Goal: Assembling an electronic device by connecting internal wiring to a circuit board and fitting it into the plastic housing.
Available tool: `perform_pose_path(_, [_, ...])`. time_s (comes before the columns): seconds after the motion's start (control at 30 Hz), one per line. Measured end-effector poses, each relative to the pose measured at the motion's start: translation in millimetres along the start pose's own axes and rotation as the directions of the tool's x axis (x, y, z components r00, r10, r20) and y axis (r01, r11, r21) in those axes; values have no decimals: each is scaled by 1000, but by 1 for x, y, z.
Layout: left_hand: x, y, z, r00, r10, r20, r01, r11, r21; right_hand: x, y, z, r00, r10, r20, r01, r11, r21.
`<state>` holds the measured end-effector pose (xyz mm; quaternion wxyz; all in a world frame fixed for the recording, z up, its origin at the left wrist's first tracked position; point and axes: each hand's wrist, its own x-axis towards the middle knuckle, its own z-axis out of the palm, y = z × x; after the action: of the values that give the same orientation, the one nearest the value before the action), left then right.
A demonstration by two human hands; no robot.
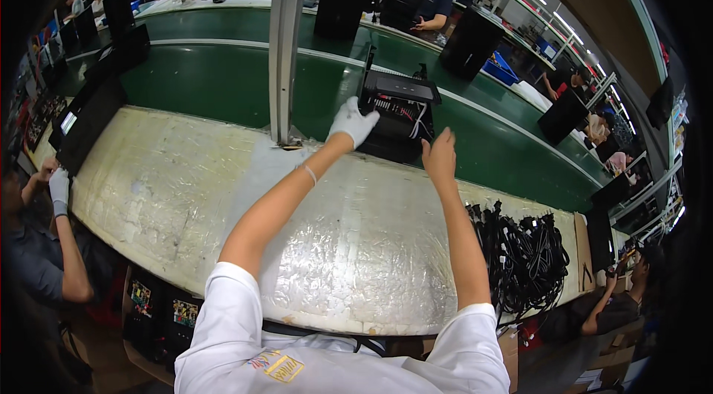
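Note:
In front of me, on the green conveyor belt [319, 71], a black casing [405, 86] stands with an open side toward me. Red and dark wires and a white cable show inside it. My left hand [355, 124], in a white glove, grips the casing's left edge. My right hand [440, 155] is bare and sits by the lower right corner, fingers stretched up and thumb apart. Whether its fingertips touch the casing I cannot tell.
A plastic-covered bench [171, 186] lies before me. Bundled black cables [520, 253] are heaped at its right. A metal post [284, 45] rises at the belt's near edge. Black cabinets [471, 41] line the belt. Co-workers sit at the left [37, 245], right [624, 290] and far side.

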<state>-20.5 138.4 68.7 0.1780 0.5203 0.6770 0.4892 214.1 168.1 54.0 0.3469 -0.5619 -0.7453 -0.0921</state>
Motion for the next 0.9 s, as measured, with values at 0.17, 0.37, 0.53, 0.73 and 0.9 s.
perform_pose_path(0.17, [-94, -35, 12, 961, 260, 93, -272, 949, 157, -76, -73, -36, 960, -277, -25, 277, 943, 184])
perform_pose_path(0.37, [-150, -60, 2, 887, 278, 369, -423, 811, 404, -136, -97, 10, 937, -328, 121, 265, 891, 368])
perform_pose_path(0.53, [-151, -52, -2, 863, 253, 436, -437, 807, 397, -140, -94, 9, 946, -307, 106, 241, 881, 407])
perform_pose_path(0.73, [-157, -55, -5, 852, 252, 458, -445, 811, 381, -149, -93, 5, 947, -308, 89, 241, 867, 435])
perform_pose_path(0.9, [-158, -61, -7, 843, 226, 487, -427, 833, 352, -152, -96, 5, 943, -316, 101, 233, 848, 475])
